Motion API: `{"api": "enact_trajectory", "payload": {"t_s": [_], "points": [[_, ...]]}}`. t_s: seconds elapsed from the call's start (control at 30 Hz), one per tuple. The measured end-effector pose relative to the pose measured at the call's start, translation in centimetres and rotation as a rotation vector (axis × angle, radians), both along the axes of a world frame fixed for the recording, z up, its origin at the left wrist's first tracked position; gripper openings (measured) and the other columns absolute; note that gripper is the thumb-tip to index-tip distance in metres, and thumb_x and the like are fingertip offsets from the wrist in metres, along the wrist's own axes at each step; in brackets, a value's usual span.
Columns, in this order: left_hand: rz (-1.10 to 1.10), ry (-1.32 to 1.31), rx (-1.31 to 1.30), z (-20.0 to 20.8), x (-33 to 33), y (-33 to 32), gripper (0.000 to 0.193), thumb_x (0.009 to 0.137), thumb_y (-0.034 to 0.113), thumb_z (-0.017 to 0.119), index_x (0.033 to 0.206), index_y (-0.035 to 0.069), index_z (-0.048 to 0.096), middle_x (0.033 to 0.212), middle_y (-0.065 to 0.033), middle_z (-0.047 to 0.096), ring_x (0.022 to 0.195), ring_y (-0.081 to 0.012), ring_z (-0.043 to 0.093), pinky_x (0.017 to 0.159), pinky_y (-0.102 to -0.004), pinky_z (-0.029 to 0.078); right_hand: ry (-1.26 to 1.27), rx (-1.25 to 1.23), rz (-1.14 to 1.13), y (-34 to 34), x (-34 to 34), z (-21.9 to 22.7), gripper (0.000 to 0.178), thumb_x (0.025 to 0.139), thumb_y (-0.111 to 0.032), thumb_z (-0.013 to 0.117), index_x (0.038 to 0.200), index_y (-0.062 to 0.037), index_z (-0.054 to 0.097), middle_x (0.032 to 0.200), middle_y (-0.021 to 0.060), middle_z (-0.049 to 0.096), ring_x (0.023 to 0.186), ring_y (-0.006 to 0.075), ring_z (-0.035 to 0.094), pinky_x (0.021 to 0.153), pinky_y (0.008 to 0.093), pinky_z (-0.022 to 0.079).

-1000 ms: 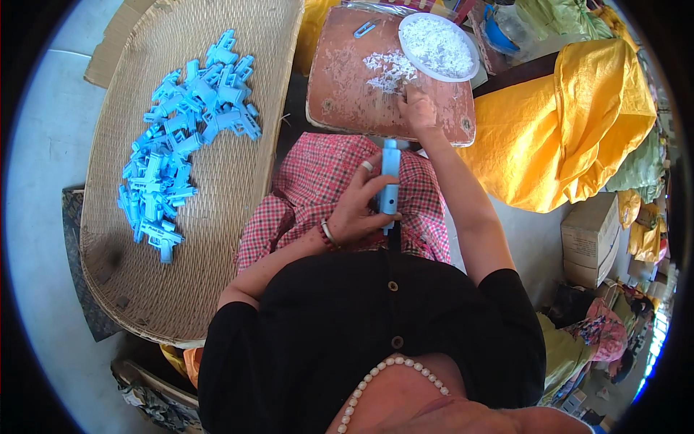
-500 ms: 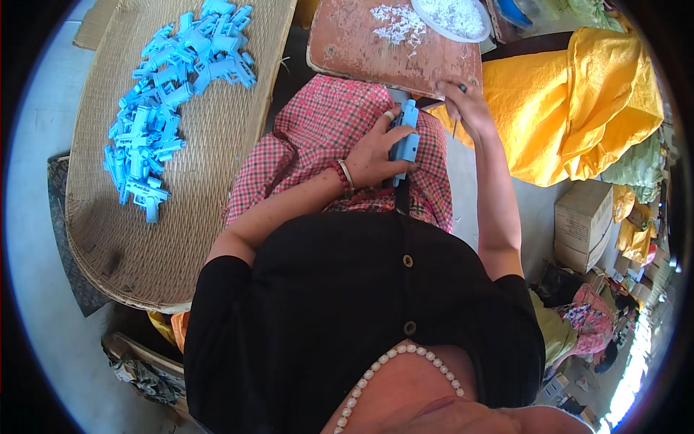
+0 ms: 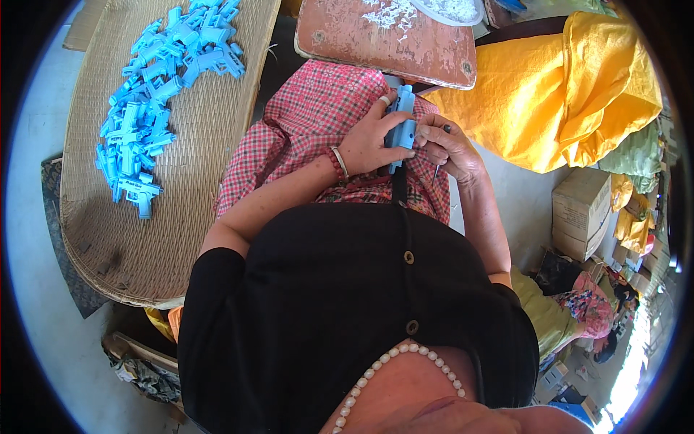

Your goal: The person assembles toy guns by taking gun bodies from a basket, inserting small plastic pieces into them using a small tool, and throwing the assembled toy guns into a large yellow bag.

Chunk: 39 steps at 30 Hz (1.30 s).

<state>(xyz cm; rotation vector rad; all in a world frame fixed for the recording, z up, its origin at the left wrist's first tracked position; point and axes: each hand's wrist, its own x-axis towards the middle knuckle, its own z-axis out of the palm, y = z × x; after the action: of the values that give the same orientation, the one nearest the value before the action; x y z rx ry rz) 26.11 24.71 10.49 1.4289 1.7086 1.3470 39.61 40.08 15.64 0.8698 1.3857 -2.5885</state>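
A light-blue toy pistol (image 3: 400, 130) rests upon my lap, over a pink checked cloth. My left hand (image 3: 367, 142) is wrapped round it from the left side, thumb and fingers pressing along its length. Close at its right is my right hand (image 3: 450, 145), fingers curled together, the fingertips at the toy's right side. A slim tool with a thin metal shaft (image 3: 436, 172) and a dark end sticks out of this closed hand. Whether the fingertips also pinch a small part, I cannot make out.
A large woven tray (image 3: 181, 239) at the left bears a heap of blue toy pistols (image 3: 137, 130). Ahead, a worn reddish-brown board (image 3: 347, 36) carries scattered small white pieces (image 3: 394, 16) and a white bowl (image 3: 473, 16) of them. Yellow sacking (image 3: 528, 108) and a carton (image 3: 580, 213) are at the right.
My right hand has come from the board's near edge down and left to the toy pistol, still with the slim tool. My left hand keeps its hold. The whole view has shifted slightly.
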Motion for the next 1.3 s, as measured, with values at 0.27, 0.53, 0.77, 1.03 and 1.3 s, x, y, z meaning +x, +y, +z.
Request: {"api": "enact_trajectory", "payload": {"t_s": [0.27, 0.53, 0.77, 1.03, 1.3], "points": [[-0.019, -0.051, -0.004, 0.3, -0.1, 0.1, 0.056, 0.077, 0.034, 0.068, 0.122, 0.007, 0.049, 0.138, -0.0278, 0.025, 0.130, -0.0434, 0.027, 0.103, -0.0447, 0.031, 0.032, -0.042, -0.020, -0.7, -0.1, 0.0, 0.013, 0.087, -0.013, 0.061, 0.095, -0.0050, 0.054, 0.074, 0.0017, 0.057, 0.042, 0.0002, 0.034, 0.037, 0.0150, 0.026], [0.024, -0.156, -0.028, -0.5, 0.0, 0.6, 0.047, 0.078, 0.036, 0.065, 0.115, 0.008, 0.055, 0.135, -0.0304, 0.028, 0.125, -0.0469, 0.034, 0.100, -0.0428, 0.036, 0.036, 0.110, -0.036, -0.7, 0.0, 0.1, 0.011, 0.086, -0.011, 0.063, 0.093, -0.0035, 0.058, 0.074, 0.0032, 0.059, 0.046, 0.0020, 0.038, 0.040, 0.0165, 0.027], [0.010, -0.190, 0.011, -0.3, 0.1, 0.5, 0.041, 0.077, 0.026, 0.066, 0.112, 0.006, 0.056, 0.140, -0.0298, 0.022, 0.131, -0.0451, 0.025, 0.103, -0.0433, 0.032, -0.007, 0.283, 0.113, -1.2, -0.5, 0.7, 0.012, 0.085, -0.012, 0.063, 0.093, -0.0033, 0.059, 0.073, 0.0004, 0.057, 0.051, 0.0012, 0.040, 0.042, 0.0163, 0.029], [-0.023, 0.015, 0.056, -0.8, -0.1, 0.1, 0.050, 0.075, 0.029, 0.069, 0.117, 0.006, 0.053, 0.141, -0.0292, 0.021, 0.130, -0.0448, 0.027, 0.102, -0.0436, 0.032, 0.091, 0.602, 0.002, -2.5, 0.1, -1.4, 0.011, 0.085, -0.009, 0.063, 0.094, -0.0067, 0.057, 0.077, -0.0031, 0.053, 0.069, 0.0016, 0.046, 0.061, 0.0162, 0.036], [0.054, 0.049, -0.048, -0.5, 0.0, 0.3, 0.061, 0.070, 0.041, 0.072, 0.120, 0.011, 0.052, 0.138, -0.0318, 0.026, 0.121, -0.0463, 0.040, 0.097, -0.0433, 0.039, 0.557, 0.335, -0.638, -2.6, -2.7, 5.0, 0.013, 0.093, -0.014, 0.045, 0.103, -0.0078, 0.052, 0.061, -0.0016, 0.036, 0.043, 0.0051, 0.025, 0.040, 0.0212, 0.022]]}}
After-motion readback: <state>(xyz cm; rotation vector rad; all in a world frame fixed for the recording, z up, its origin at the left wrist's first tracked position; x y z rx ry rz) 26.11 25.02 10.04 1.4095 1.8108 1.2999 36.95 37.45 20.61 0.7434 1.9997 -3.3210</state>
